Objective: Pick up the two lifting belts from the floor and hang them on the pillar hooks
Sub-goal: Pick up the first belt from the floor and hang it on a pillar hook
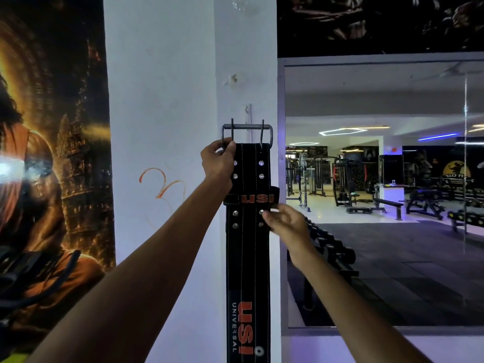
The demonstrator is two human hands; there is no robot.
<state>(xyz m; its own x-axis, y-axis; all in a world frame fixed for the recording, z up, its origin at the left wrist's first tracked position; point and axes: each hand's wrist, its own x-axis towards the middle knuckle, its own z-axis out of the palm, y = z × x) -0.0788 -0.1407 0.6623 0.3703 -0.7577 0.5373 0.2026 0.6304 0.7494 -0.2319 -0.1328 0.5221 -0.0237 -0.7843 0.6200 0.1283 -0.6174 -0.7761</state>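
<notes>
A black lifting belt (248, 247) with orange "USI" lettering hangs straight down the front of the white pillar (162, 100). Its steel buckle (246, 132) is at the top, level with a small white hook (248, 113) on the pillar face. My left hand (218, 159) pinches the belt's upper left corner right under the buckle. My right hand (284, 222) touches the belt's right edge lower down, just below the keeper loop, fingers curled on it. Only one belt is in view.
A large poster (52, 153) covers the wall left of the pillar. To the right a big wall mirror (379, 192) reflects a dumbbell rack (330, 247), benches and gym machines. Another small hook mark (233, 79) sits higher on the pillar.
</notes>
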